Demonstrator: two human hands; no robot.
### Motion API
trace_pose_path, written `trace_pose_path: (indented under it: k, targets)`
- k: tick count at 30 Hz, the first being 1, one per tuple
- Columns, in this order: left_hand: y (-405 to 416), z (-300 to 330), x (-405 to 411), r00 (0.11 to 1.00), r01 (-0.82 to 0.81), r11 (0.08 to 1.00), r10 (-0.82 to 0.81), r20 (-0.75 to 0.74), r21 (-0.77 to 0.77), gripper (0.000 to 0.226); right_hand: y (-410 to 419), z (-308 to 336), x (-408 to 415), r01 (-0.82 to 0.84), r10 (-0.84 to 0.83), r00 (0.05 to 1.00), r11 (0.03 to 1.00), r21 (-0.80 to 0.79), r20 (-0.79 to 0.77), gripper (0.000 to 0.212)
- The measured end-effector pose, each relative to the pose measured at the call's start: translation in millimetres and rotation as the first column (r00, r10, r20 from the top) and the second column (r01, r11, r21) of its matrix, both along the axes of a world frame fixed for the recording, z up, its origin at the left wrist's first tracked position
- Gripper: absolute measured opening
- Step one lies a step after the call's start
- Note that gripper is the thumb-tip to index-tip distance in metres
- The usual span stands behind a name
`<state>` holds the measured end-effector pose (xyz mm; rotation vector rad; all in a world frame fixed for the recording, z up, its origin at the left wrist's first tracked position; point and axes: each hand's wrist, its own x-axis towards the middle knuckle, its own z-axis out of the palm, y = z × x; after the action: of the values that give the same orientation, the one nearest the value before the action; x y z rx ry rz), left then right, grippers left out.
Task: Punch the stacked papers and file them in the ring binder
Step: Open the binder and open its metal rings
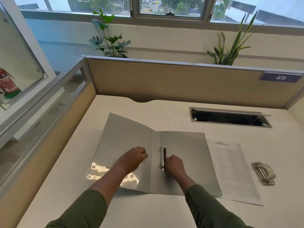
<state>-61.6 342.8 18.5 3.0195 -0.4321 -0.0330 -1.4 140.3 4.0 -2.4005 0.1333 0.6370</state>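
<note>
Here two hands (154, 160) meet one open ring binder (184, 162), one paper stack (235, 170), one punch (264, 172).

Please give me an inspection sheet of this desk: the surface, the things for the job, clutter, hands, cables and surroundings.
Surface: pale desk, mostly bare.
Job's things: grey ring binder lies open and empty; its right cover overlaps the stacked papers; hole punch lies right of them, apart.
Clutter: nothing seen.
Hands: left hand fisted on the left cover, holding nothing; right hand at the ring mechanism, grip unclear.
Cables: dark cables inside the open cable tray, blurred.
Surroundings: partition with sign 473, two plants behind, windows, fire extinguisher at left.
</note>
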Motion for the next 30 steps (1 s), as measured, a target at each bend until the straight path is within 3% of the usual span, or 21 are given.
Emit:
trace_pose_path:
  k: [6, 12, 20, 27, 30]
  targets:
    - [-33.4, -7.0, 26.5, 0.971, -0.145, 0.981, 0.115, -0.211, -0.129, 0.040, 12.5, -0.5, 5.8, 0.101, -0.098, 0.994, 0.994, -0.051, 0.045, 0.017]
    - [-38.2, -15.2, 43.3, 0.932, -0.249, 0.940, 0.167, -0.323, -0.233, 0.036, 19.6, -4.2, 14.9, 0.121, -0.122, 0.991, 0.992, -0.027, -0.056, 0.015]
    - [-46.9, -21.7, 47.2, 0.924, -0.300, 0.893, 0.185, -0.334, -0.336, 0.029, 10.5, -9.0, 23.0, 0.083, -0.083, 0.996, 0.996, 0.016, -0.042, 0.018]
    - [-44.0, -21.4, 39.5, 0.933, -0.282, 0.891, 0.169, -0.318, -0.355, 0.032, 16.4, -14.3, 18.3, 0.174, -0.174, 0.984, 0.985, -0.005, -0.038, 0.018]
    - [-42.3, -26.8, 31.7, 0.968, -0.172, 0.951, 0.115, -0.221, -0.257, 0.039, 16.3, -10.3, 19.1, 0.169, -0.168, 0.984, 0.985, 0.016, -0.065, 0.021]
